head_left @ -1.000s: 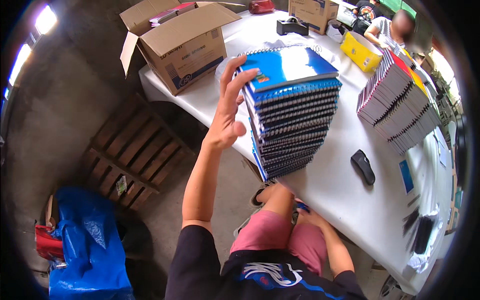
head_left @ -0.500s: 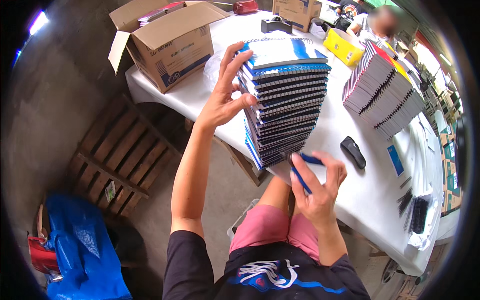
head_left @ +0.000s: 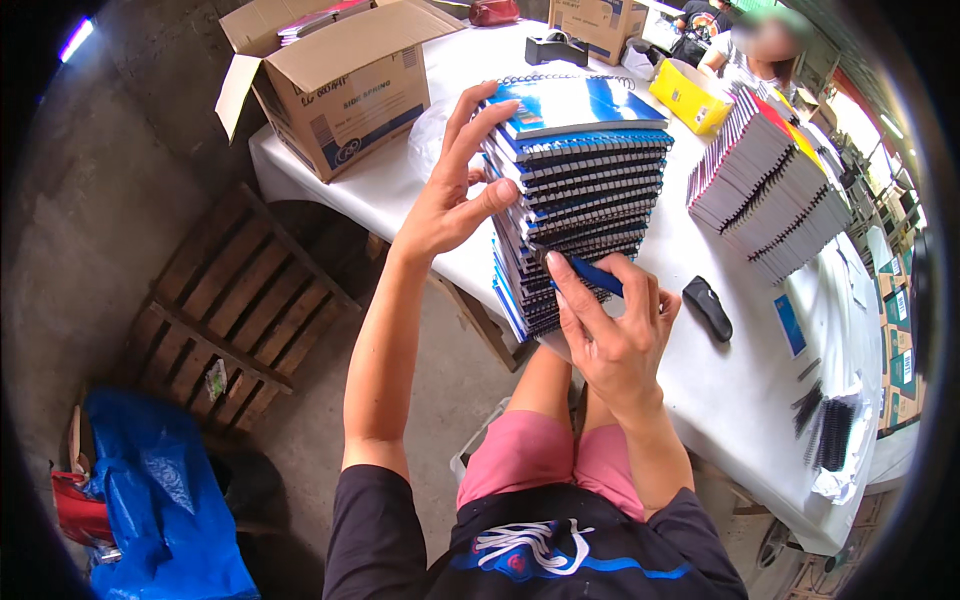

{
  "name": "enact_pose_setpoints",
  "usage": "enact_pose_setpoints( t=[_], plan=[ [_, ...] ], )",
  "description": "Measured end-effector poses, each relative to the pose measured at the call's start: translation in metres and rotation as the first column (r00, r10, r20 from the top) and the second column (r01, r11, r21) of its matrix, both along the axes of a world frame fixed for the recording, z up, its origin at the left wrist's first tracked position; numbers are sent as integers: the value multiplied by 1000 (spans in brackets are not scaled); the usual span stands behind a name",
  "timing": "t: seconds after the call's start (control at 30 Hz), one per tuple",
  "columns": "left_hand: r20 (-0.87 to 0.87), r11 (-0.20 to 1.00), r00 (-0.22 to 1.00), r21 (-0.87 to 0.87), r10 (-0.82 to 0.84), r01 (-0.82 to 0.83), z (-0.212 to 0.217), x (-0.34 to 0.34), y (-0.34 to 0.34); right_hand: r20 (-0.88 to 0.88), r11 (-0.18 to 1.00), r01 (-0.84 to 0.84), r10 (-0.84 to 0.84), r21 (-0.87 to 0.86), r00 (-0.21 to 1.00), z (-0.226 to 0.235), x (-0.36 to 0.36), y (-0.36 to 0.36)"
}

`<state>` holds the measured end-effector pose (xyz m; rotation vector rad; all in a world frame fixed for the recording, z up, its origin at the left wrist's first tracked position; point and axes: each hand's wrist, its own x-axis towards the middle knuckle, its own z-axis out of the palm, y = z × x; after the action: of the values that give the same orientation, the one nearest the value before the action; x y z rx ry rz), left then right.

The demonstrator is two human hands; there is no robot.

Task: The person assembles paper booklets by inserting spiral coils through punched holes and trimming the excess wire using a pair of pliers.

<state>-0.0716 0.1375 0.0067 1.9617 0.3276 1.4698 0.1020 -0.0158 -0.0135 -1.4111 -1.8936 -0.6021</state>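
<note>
A tall stack of spiral notebooks [head_left: 590,185] with blue-and-white covers stands at the table's near edge, its black coil bindings facing me. My left hand [head_left: 462,175] grips the stack's left upper corner, fingertips on the top cover and thumb against the side. Blue-handled pliers [head_left: 597,276] are in my right hand [head_left: 622,318], closed round the handles. Their tip is at the coil ends on the left side of the stack, about midway down; the jaws are partly hidden by my fingers.
Right of the stack lie a black elongated object [head_left: 708,308], a blue card [head_left: 789,325] and loose black coils [head_left: 832,432]. Another notebook stack [head_left: 765,190] stands beyond them. An open cardboard box [head_left: 345,110] and yellow box [head_left: 690,97] stand farther back; a person [head_left: 735,60] sits there.
My right hand has moved up with the pliers, from the bottom of the stack to about its middle. The handles now look closer together. My left hand keeps its hold.
</note>
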Motion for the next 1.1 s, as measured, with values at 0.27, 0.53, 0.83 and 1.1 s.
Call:
enact_pose_setpoints(
  t=[0.27, 0.53, 0.83, 1.1],
  plan=[
    [-1, 999, 1000, 39, 15, -15, 3, 1, -1, -961, 616, -756, -1, -220, 278, 12, 4, -5],
    [-17, 997, 998, 38, 67, -67, -4, 0, 1, -506, 950, -313, 257, -26, 823, -10, -10, -7],
    [6, 996, 998, 68, 62, -62, -4, 2, 4, -231, 997, -76, 68, -26, 970, -15, -6, -6],
    [-13, 993, 997, 89, 81, -80, -4, -1, 5, -808, 823, -511, 115, -248, 578, -15, -8, -8]
  ],
)
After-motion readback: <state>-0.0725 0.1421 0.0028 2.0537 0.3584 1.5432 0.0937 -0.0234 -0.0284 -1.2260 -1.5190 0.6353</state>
